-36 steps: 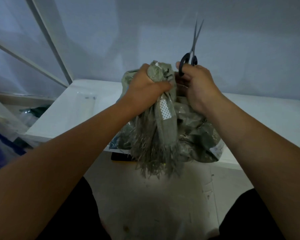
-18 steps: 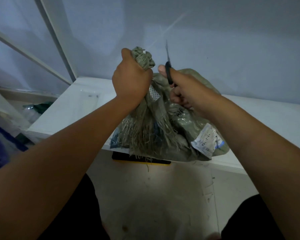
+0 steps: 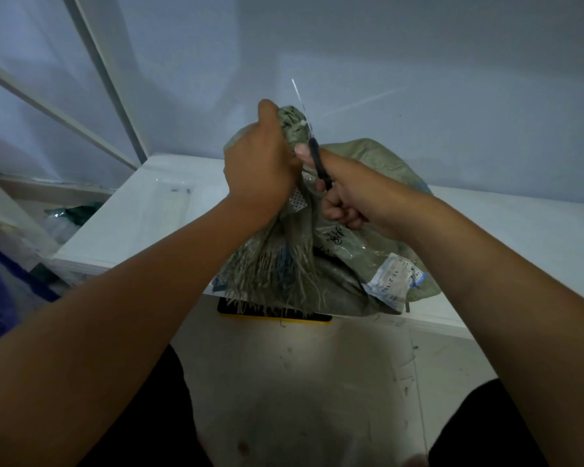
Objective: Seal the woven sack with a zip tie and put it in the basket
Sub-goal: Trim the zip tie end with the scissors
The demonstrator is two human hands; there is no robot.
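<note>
A grey-green woven sack (image 3: 364, 237) with a white label rests on the front edge of a white table (image 3: 142, 224). My left hand (image 3: 257, 166) is shut around its bunched neck, with the neck's end sticking out above the fist. A white zip tie (image 3: 302, 124) circles that neck, and its thin tail points up. My right hand (image 3: 348, 193) grips black-handled scissors (image 3: 319, 163), whose blades reach up to the tie. The sack's frayed edge hangs over the table front.
A blue crate (image 3: 0, 298) stands at the far left, low beside the table. A black and yellow object (image 3: 270, 315) lies under the sack at the table's edge. White frame bars (image 3: 108, 79) rise at the left. Grey floor lies below.
The scissors, raised high beside the neck a second ago, have come down so their blades sit at the zip tie. My left hand lifted the neck higher and the sack tilted right.
</note>
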